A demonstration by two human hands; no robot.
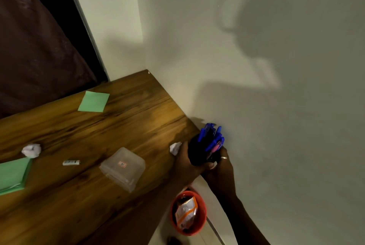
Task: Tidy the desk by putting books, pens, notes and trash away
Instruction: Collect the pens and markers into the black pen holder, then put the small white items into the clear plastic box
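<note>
Both hands wrap a dark pen holder (199,151) full of blue pens (212,139) at the desk's wall edge, the left hand (184,165) on its near side, the right hand (219,167) beneath. Setting it down upright, base flat, should keep the pens from spilling. A crumpled paper (175,148) sits just beyond the left hand; the holder's base is hidden.

Open desk (65,132) centre between plastic box (123,167), paper balls (31,150), seemingly unobstructed.

Both hands, left (185,165) and right (221,167), clasp a dark holder (197,151) of blue pens (212,138) at the wooden surface (98,130) edge, above an orange bin (199,225)
</note>
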